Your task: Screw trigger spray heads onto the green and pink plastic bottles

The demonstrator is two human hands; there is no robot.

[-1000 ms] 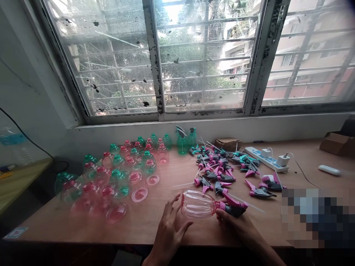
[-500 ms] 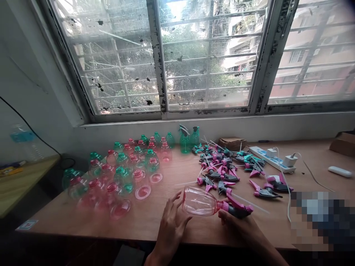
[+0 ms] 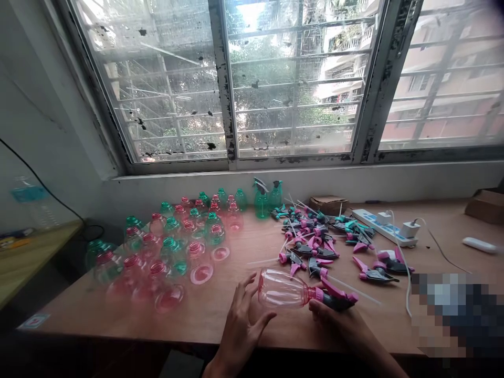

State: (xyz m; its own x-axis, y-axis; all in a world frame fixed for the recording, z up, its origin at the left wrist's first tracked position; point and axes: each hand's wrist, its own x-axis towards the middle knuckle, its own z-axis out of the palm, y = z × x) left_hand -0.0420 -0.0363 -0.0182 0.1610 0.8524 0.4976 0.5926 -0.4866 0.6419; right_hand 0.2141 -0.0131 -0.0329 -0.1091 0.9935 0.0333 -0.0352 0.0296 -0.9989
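A clear pink spray bottle (image 3: pixel 281 289) lies on its side in the air above the front of the table, its base toward the left. Its pink and dark grey trigger head (image 3: pixel 334 296) sits on the neck at the right. My right hand (image 3: pixel 333 315) is closed around the neck and head from below, partly hidden by them. At the bottle's base, my left hand (image 3: pixel 246 310) has its fingers stretched and its thumb apart; whether the fingertips touch the base I cannot tell. Loose pink and grey trigger sprayers (image 3: pixel 315 265) with thin tubes lie just beyond the bottle.
Several pink and green bottles without heads (image 3: pixel 171 247) stand on the table at left, some lying down. Green bottles with heads (image 3: pixel 262 202) stand at the back. Right of the sprayer pile are a power strip (image 3: pixel 384 227), a white cable (image 3: pixel 409 294) and a cardboard box (image 3: pixel 486 207).
My left thumb has moved a little away from the bottle, and the hand has loosened. My right hand still holds the bottle in nearly the same place.
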